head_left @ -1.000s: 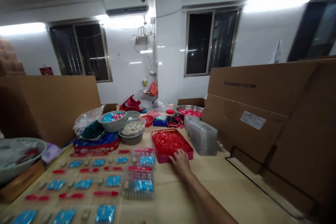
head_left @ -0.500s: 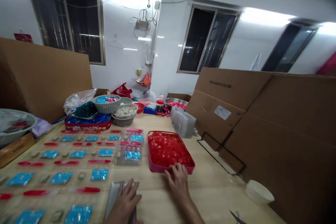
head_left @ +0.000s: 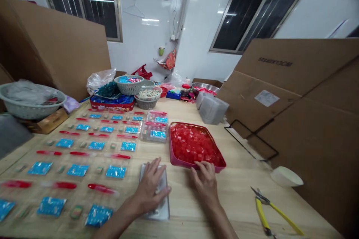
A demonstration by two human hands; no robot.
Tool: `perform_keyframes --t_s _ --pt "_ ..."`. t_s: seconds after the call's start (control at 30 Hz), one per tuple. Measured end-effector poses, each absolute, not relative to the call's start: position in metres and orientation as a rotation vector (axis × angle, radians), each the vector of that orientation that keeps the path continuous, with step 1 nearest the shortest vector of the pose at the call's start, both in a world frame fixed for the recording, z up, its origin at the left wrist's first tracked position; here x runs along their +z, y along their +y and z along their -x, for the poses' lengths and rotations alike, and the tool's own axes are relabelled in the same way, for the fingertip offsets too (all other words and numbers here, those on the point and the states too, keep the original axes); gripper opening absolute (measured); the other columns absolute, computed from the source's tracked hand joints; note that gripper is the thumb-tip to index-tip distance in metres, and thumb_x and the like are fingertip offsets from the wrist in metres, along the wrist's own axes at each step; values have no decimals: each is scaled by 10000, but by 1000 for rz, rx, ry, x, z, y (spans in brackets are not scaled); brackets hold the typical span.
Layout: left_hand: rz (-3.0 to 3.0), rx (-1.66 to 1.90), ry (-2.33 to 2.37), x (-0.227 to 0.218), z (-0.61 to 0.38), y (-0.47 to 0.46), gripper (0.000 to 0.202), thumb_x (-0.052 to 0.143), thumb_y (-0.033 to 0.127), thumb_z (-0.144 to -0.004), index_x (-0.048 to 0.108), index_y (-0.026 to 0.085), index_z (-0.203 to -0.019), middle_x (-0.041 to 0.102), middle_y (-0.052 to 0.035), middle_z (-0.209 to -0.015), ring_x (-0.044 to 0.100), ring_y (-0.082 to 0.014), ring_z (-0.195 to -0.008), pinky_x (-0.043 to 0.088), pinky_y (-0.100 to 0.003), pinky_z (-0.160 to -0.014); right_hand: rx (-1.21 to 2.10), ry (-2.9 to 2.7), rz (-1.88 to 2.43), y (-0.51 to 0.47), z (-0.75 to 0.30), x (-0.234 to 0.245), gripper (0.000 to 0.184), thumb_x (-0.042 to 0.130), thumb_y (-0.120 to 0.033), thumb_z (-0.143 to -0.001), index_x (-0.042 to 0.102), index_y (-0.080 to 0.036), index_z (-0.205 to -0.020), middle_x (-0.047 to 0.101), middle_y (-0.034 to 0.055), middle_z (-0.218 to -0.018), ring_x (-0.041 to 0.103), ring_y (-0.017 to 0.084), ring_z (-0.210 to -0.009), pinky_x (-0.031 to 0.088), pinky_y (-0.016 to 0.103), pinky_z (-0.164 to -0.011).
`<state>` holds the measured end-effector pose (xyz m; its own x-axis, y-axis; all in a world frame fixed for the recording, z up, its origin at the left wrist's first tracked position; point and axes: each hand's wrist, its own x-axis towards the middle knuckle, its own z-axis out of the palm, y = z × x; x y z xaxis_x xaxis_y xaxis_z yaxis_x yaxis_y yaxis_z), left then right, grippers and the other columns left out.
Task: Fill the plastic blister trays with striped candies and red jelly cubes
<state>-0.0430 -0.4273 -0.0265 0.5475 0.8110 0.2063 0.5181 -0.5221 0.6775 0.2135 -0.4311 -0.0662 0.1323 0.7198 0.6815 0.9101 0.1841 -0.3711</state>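
My left hand point(head_left: 151, 188) lies flat, fingers spread, on a clear plastic tray point(head_left: 165, 211) on the wooden table point(head_left: 238, 198). My right hand point(head_left: 206, 181) rests at the near rim of a pink tray point(head_left: 179, 160) filled with red wrapped candies, its fingers curled over the edge. To the left lie rows of clear trays with blue packets point(head_left: 116, 171) and red sticks point(head_left: 101, 188).
Yellow-handled scissors point(head_left: 269, 209) and a small white bowl point(head_left: 286, 176) lie at the right. Stacked clear trays point(head_left: 213, 110), baskets of sweets point(head_left: 129, 84) and a metal bowl point(head_left: 206, 89) stand at the back. Cardboard sheets point(head_left: 308, 101) wall both sides. A grey basket point(head_left: 30, 104) sits far left.
The camera has tilted down and closer. My left hand came into view and settled on the clear tray. My right hand stayed at the pink tray, which now sits nearer me.
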Motion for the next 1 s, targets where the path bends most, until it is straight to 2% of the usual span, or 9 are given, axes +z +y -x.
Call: perform_keyframes --t_s 0.13,0.27,0.4,0.47,0.57,0.67,0.83,0.9,1.0 --pt "-1881 1019 1356 -26 73 -425 347 462 298 -843 564 156 -1143 560 -145 -1253 479 -262 -1204 358 -485 -1034 -245 -1590 1504 -452 -198 -49 194 498 -279 -853 597 -182 -989 528 119 -1039 493 270 -1010 408 462 -887" --pt "-1522 1094 1445 -26 92 -432 297 466 330 -833 606 154 -1028 649 -114 -1073 612 -234 -993 493 -406 -878 297 -1778 1388 -479 -153 -25 128 462 -204 -885 590 -219 -884 591 72 -930 567 198 -909 471 326 -794" --pt "-1349 1072 1378 -25 96 -445 305 485 369 -834 600 156 -1020 646 -100 -1053 611 -220 -974 499 -351 -842 538 -2200 1163 -497 -99 -18 137 595 -267 -808 586 -239 -941 593 78 -1083 531 243 -1049 413 405 -932" --pt "-1241 1067 1360 -27 96 -451 309 497 387 -830 591 162 -1021 633 -97 -1075 601 -224 -992 489 -349 -851 462 -2339 1117 -500 -78 -30 282 675 -306 -719 573 -226 -970 554 99 -1193 473 300 -1138 325 497 -1008" --pt "-1026 1083 1325 -32 95 -458 345 568 428 -785 588 169 -1012 621 -101 -1100 582 -244 -1028 477 -338 -851 233 -2330 1110 -498 -60 -59 184 591 -196 -750 560 -202 -932 592 104 -1133 483 290 -1124 268 544 -1032" --pt "-768 1103 1255 -37 91 -464 448 660 468 -701 578 167 -1023 605 -115 -1120 563 -266 -1057 480 -322 -812 98 -2228 1054 -493 -62 -76 189 467 -64 -785 552 -198 -888 641 66 -997 539 231 -1042 285 513 -1043" --pt "-471 1033 1055 -36 72 -463 525 735 474 -620 590 143 -1001 665 -92 -945 630 -235 -848 469 -280 -646 245 -2070 1011 -497 -83 -64 111 501 -147 -841 536 -217 -919 638 63 -996 575 218 -1028 401 424 -1010" --pt "-375 966 896 -34 62 -459 488 725 467 -642 623 117 -967 688 -85 -849 645 -226 -788 469 -283 -658 381 -1918 1051 -503 -87 -58 69 490 -162 -862 520 -224 -865 638 57 -944 601 204 -984 454 369 -958" --pt "-212 854 709 -33 51 -452 452 678 463 -705 658 73 -933 699 -99 -792 655 -222 -788 477 -300 -744 524 -1717 1088 -508 -88 -53 164 494 -135 -863 461 -223 -729 627 19 -819 628 168 -881 483 297 -891"
